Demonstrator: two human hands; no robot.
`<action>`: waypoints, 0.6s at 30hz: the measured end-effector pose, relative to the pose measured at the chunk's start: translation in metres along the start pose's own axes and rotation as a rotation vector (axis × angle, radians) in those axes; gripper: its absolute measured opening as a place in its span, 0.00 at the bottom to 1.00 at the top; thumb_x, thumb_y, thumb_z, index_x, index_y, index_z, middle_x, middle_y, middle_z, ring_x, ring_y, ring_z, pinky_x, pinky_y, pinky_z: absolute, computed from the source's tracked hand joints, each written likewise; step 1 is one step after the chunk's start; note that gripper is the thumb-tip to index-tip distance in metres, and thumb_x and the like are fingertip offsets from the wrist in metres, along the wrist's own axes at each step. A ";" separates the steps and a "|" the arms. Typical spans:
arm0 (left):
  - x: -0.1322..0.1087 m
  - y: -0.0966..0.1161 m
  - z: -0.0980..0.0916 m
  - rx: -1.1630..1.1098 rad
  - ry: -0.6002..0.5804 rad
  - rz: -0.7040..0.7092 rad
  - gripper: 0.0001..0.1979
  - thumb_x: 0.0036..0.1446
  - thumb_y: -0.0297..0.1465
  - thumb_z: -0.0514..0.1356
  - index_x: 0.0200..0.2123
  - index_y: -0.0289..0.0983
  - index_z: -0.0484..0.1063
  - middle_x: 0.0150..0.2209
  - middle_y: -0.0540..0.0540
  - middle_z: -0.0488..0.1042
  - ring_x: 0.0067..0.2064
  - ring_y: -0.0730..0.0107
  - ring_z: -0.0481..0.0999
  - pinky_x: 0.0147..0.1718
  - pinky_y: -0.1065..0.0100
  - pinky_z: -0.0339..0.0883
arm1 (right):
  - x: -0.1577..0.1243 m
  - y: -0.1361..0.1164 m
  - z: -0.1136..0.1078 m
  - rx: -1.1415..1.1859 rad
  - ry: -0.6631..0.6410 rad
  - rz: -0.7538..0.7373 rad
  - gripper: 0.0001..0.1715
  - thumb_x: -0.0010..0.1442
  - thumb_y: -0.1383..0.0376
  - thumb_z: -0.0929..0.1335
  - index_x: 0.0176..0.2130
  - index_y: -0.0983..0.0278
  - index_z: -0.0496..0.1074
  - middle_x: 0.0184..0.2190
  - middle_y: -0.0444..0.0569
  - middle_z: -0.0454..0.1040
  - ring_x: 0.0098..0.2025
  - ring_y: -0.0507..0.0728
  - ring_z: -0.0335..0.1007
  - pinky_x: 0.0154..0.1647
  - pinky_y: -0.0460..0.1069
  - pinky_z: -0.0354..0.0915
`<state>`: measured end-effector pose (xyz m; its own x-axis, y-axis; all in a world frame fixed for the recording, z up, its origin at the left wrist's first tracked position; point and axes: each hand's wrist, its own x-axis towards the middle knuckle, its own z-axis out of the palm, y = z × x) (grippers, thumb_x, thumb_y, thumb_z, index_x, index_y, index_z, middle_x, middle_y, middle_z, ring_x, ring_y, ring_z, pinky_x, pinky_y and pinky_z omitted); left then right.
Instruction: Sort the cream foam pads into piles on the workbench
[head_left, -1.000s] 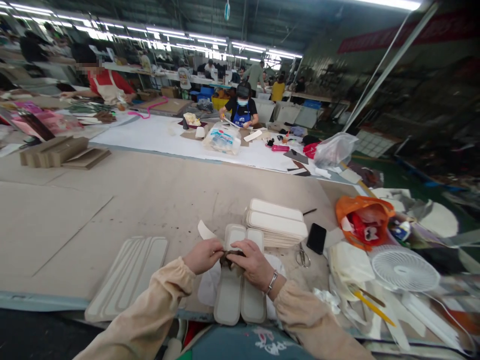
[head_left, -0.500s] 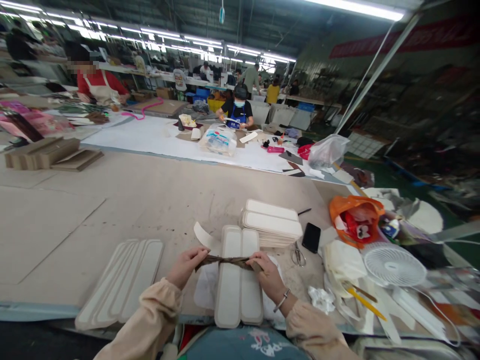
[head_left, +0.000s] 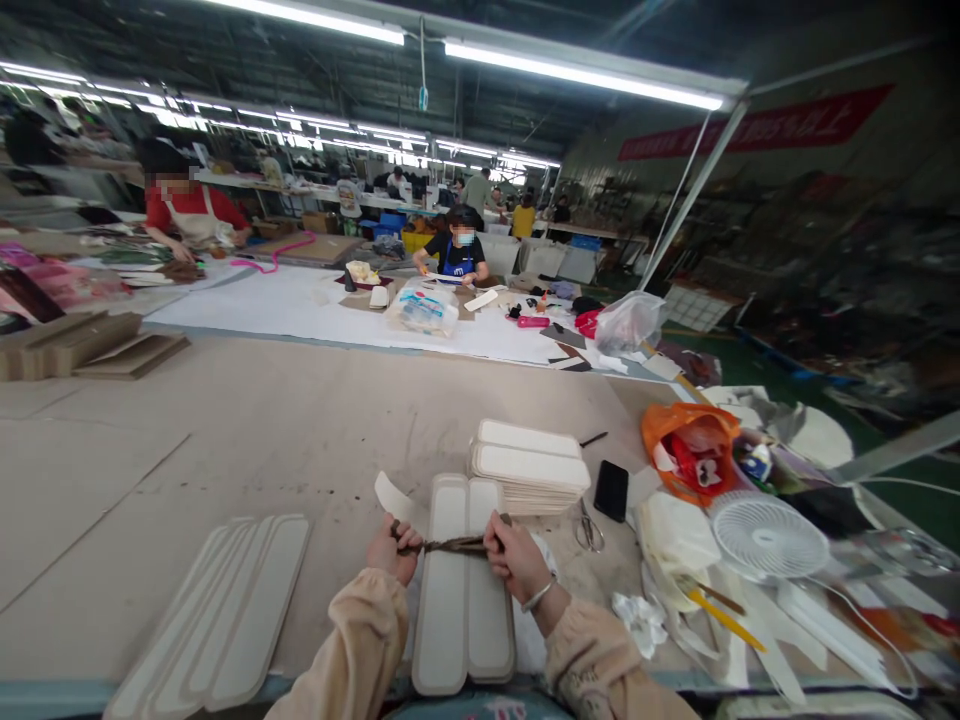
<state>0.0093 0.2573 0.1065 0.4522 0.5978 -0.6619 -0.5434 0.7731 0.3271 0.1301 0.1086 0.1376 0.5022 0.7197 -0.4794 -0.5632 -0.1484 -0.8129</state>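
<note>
My left hand (head_left: 393, 551) and my right hand (head_left: 511, 547) each pinch one end of a thin brown strip (head_left: 451, 545), stretched taut between them. The strip runs across two long beige rounded panels (head_left: 463, 585) lying side by side on the table just in front of me. A curved white piece (head_left: 391, 495) lies just beyond my left hand. Both hands are closed on the strip's ends.
A stack of similar beige panels (head_left: 529, 465) sits beyond my right hand, with a black phone (head_left: 611, 490) and scissors (head_left: 588, 527) beside it. More panels (head_left: 217, 620) lie at the left. A white fan (head_left: 768, 536), an orange bag (head_left: 690, 446) and scraps crowd the right. Other people work at far tables.
The strip, bunched between my close-set hands a second ago, was pulled out straight. My hands have since drawn back toward me, and the camera has tilted up.
</note>
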 end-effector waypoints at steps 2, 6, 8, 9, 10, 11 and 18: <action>0.004 0.002 0.000 0.026 0.018 0.013 0.16 0.64 0.27 0.48 0.23 0.38 0.50 0.16 0.58 0.49 0.12 0.83 0.48 0.13 0.77 0.44 | -0.001 -0.001 -0.002 -0.020 0.008 0.012 0.35 0.38 0.38 0.72 0.21 0.64 0.58 0.14 0.33 0.53 0.13 0.40 0.37 0.14 0.41 0.31; 0.012 0.002 -0.001 0.103 0.040 0.084 0.15 0.63 0.29 0.50 0.24 0.39 0.48 0.15 0.60 0.46 0.11 0.83 0.45 0.12 0.77 0.39 | -0.003 0.000 -0.006 -0.064 0.018 0.033 0.35 0.39 0.38 0.71 0.20 0.64 0.57 0.14 0.33 0.52 0.13 0.40 0.37 0.14 0.41 0.31; 0.014 0.001 -0.003 0.162 0.029 0.139 0.16 0.62 0.31 0.51 0.24 0.39 0.47 0.14 0.60 0.44 0.11 0.83 0.44 0.12 0.77 0.38 | -0.003 -0.001 -0.009 -0.092 0.021 0.034 0.34 0.41 0.38 0.70 0.21 0.63 0.56 0.14 0.33 0.52 0.14 0.41 0.37 0.14 0.42 0.31; 0.014 0.001 -0.003 0.202 0.009 0.165 0.16 0.61 0.32 0.52 0.24 0.39 0.47 0.14 0.61 0.45 0.11 0.83 0.44 0.12 0.78 0.38 | -0.004 -0.002 -0.010 -0.108 0.025 0.029 0.33 0.42 0.38 0.69 0.21 0.63 0.56 0.14 0.33 0.52 0.14 0.41 0.36 0.14 0.42 0.32; 0.012 0.001 -0.002 0.245 -0.019 0.186 0.16 0.61 0.34 0.53 0.24 0.39 0.48 0.14 0.60 0.47 0.12 0.83 0.44 0.12 0.78 0.38 | -0.004 -0.005 -0.011 -0.125 0.030 0.021 0.33 0.43 0.39 0.69 0.21 0.63 0.56 0.14 0.33 0.52 0.14 0.41 0.35 0.14 0.42 0.32; 0.009 0.002 -0.002 0.297 -0.058 0.204 0.16 0.59 0.35 0.55 0.24 0.39 0.50 0.14 0.60 0.51 0.12 0.84 0.45 0.12 0.78 0.39 | -0.004 -0.008 -0.011 -0.146 0.034 0.008 0.32 0.45 0.39 0.68 0.21 0.63 0.57 0.15 0.34 0.53 0.14 0.41 0.35 0.15 0.42 0.32; -0.032 0.000 0.018 0.960 -0.509 0.169 0.19 0.45 0.44 0.66 0.26 0.34 0.68 0.14 0.54 0.62 0.15 0.80 0.56 0.15 0.75 0.44 | -0.003 -0.045 0.021 -0.389 -0.093 -0.249 0.26 0.51 0.46 0.68 0.21 0.65 0.69 0.15 0.41 0.64 0.17 0.46 0.52 0.19 0.44 0.48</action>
<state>0.0079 0.2422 0.1400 0.7822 0.5585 -0.2761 0.0509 0.3844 0.9218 0.1399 0.1276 0.1830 0.5202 0.8207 -0.2364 -0.1365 -0.1933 -0.9716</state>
